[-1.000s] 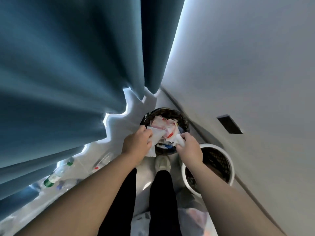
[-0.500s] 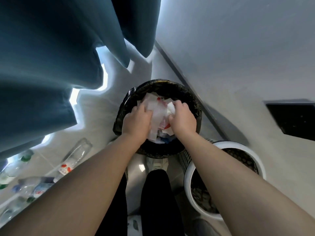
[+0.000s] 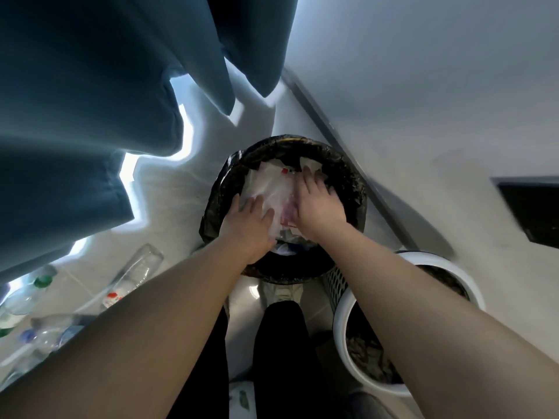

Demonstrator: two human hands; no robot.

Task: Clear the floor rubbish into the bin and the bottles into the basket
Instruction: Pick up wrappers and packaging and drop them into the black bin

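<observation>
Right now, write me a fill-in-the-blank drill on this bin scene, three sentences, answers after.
1. Both hands, left hand and right hand, press flat on the paper rubbish inside the ____-lined bin.
2. The clear bottles lie on the ____.
3. The white basket stands on the person's ____ side.

Answers: black; floor; right

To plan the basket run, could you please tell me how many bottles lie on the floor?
3: a red-labelled bottle beside the left forearm, a green-capped bottle nearer the curtain, a blue-capped bottle below it; the arm may hide more.
</observation>
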